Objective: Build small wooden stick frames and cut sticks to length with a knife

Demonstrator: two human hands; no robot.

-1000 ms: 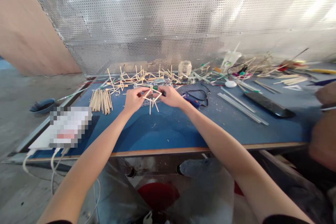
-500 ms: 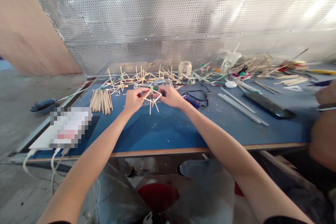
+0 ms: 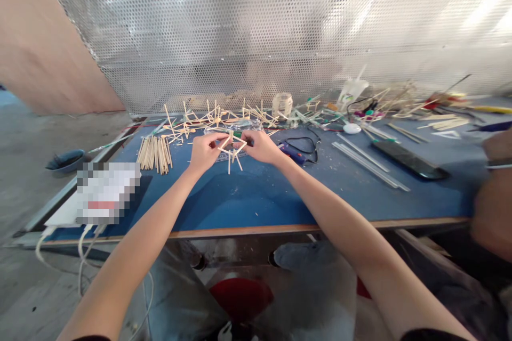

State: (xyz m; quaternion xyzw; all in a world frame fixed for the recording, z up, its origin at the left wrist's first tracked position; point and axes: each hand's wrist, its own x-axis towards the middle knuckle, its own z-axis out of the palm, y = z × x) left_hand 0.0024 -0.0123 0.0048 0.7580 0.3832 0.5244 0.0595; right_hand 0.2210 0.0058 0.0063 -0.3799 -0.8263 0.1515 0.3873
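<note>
Both hands' fingers (image 3: 218, 145) on a stick frame (image 3: 232, 150) above blue table (image 3: 280, 192)

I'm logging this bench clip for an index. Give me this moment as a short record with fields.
left hand: left hand pinches the stick frame
right hand: right hand pinches the frame's other side
frame: small, of thin wooden sticks, held above the blue table
left of hands: bundle of loose sticks
behind hands: row of finished stick frames, glass jar
right of hands: glue gun, black phone

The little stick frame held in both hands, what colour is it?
Pale, natural wood; the stick frame shows best in the head view.
</note>
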